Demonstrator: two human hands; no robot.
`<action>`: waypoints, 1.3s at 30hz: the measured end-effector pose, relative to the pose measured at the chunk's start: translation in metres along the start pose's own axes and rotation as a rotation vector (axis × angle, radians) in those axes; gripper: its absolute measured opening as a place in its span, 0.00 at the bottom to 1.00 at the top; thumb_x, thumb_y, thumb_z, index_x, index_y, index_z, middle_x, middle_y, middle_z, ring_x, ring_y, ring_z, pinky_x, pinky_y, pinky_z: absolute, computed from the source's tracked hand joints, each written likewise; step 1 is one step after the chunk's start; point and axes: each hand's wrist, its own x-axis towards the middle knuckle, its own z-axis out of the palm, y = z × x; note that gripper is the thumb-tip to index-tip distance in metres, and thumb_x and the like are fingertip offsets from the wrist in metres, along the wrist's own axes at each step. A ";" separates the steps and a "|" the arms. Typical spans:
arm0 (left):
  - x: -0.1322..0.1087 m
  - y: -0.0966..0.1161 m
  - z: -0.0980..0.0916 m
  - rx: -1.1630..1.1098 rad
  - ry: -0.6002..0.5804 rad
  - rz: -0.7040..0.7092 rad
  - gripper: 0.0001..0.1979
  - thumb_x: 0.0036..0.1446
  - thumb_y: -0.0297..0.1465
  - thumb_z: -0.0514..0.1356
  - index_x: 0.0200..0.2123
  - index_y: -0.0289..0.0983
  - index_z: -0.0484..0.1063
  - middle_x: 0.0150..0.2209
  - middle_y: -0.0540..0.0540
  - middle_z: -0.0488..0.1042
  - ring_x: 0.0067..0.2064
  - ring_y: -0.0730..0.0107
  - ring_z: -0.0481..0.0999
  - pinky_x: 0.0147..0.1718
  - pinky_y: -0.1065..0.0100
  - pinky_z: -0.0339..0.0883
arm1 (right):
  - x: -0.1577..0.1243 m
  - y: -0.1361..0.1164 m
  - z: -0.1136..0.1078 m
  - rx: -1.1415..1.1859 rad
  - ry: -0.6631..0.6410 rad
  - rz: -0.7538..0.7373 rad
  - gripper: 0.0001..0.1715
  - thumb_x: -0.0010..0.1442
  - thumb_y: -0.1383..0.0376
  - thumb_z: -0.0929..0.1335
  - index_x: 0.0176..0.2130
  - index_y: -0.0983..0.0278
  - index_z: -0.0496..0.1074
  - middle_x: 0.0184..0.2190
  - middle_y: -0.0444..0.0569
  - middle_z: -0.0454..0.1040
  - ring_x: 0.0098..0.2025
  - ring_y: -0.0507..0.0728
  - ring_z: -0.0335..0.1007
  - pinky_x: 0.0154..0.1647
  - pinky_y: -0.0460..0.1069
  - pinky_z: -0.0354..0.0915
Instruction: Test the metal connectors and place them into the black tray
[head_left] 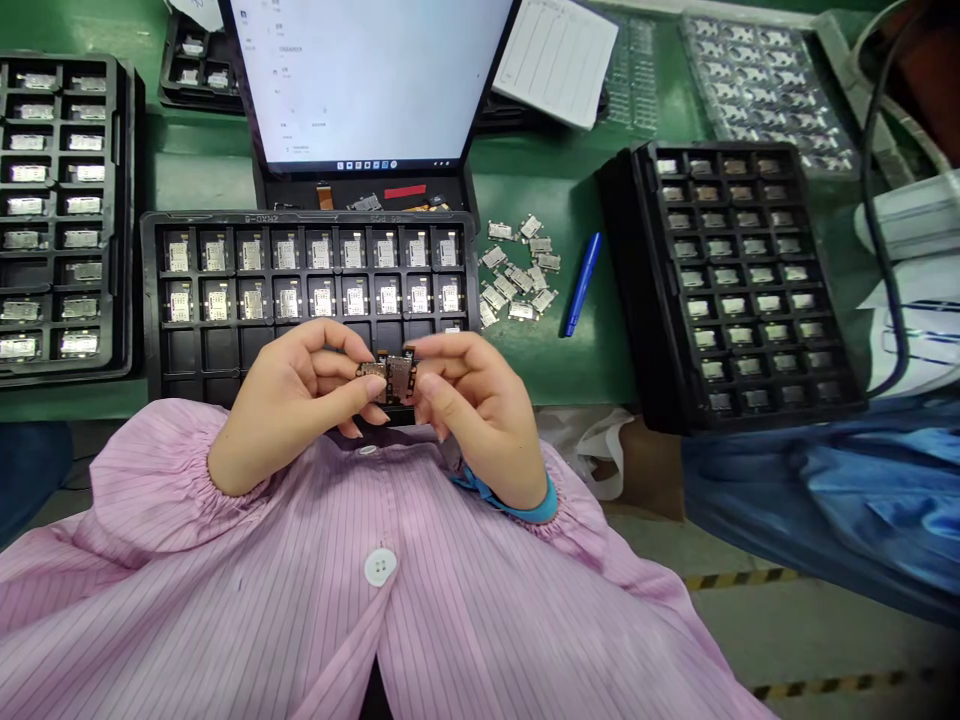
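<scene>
My left hand (296, 400) and my right hand (472, 405) meet close to my chest, both pinching a small metal and brown component (390, 378) between fingertips. Both hands are closed on it. Just beyond them lies a black compartment tray (157, 300) whose two far rows hold similar small metal parts, while its near rows look mostly vacant. A loose pile of small metal parts (517, 275) lies on the green bench to the right of that tray.
A lit screen (367, 80) stands behind the tray. More black trays of parts sit at left (124, 200) and right (637, 300). A blue pen (581, 285) lies by the pile. Paper sheet (559, 55), clear blister trays (772, 85) and cables (881, 230) occupy the back right.
</scene>
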 end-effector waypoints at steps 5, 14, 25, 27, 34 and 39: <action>-0.003 0.001 -0.001 0.006 -0.013 0.001 0.13 0.54 0.32 0.67 0.38 0.37 0.65 0.26 0.51 0.78 0.28 0.67 0.81 0.19 0.75 0.71 | -0.001 -0.001 0.000 -0.088 -0.004 0.012 0.11 0.61 0.61 0.68 0.29 0.61 0.65 0.21 0.41 0.69 0.21 0.48 0.62 0.19 0.45 0.57; -0.005 -0.001 -0.004 -0.031 -0.028 0.009 0.09 0.59 0.32 0.62 0.39 0.38 0.65 0.24 0.52 0.76 0.29 0.67 0.81 0.19 0.76 0.70 | -0.001 -0.003 0.000 -0.108 -0.005 0.010 0.11 0.59 0.64 0.67 0.27 0.61 0.64 0.19 0.40 0.65 0.20 0.49 0.58 0.20 0.46 0.54; -0.005 0.002 -0.005 -0.057 -0.063 -0.037 0.07 0.59 0.30 0.59 0.40 0.38 0.64 0.28 0.47 0.81 0.27 0.68 0.80 0.22 0.74 0.73 | 0.000 0.000 -0.002 -0.109 0.011 0.014 0.10 0.59 0.63 0.67 0.27 0.60 0.64 0.18 0.40 0.65 0.19 0.49 0.57 0.20 0.46 0.53; -0.005 0.002 -0.004 -0.063 -0.058 -0.040 0.06 0.59 0.30 0.59 0.40 0.38 0.64 0.28 0.47 0.80 0.29 0.66 0.81 0.22 0.73 0.74 | 0.001 0.000 -0.002 -0.120 0.019 0.007 0.10 0.58 0.64 0.67 0.26 0.60 0.64 0.19 0.40 0.65 0.19 0.49 0.57 0.20 0.46 0.53; -0.005 0.000 -0.005 -0.056 -0.035 -0.037 0.08 0.58 0.31 0.60 0.40 0.38 0.65 0.28 0.48 0.79 0.32 0.63 0.82 0.21 0.73 0.74 | 0.002 0.002 -0.003 -0.154 0.026 0.009 0.10 0.58 0.63 0.67 0.26 0.60 0.64 0.19 0.40 0.65 0.20 0.50 0.58 0.20 0.47 0.54; -0.003 -0.001 -0.005 -0.067 -0.066 -0.018 0.05 0.60 0.30 0.58 0.39 0.37 0.65 0.27 0.49 0.78 0.30 0.65 0.82 0.21 0.74 0.73 | 0.000 0.000 -0.002 -0.190 0.021 -0.003 0.10 0.58 0.63 0.67 0.26 0.60 0.64 0.19 0.40 0.65 0.21 0.50 0.59 0.21 0.47 0.56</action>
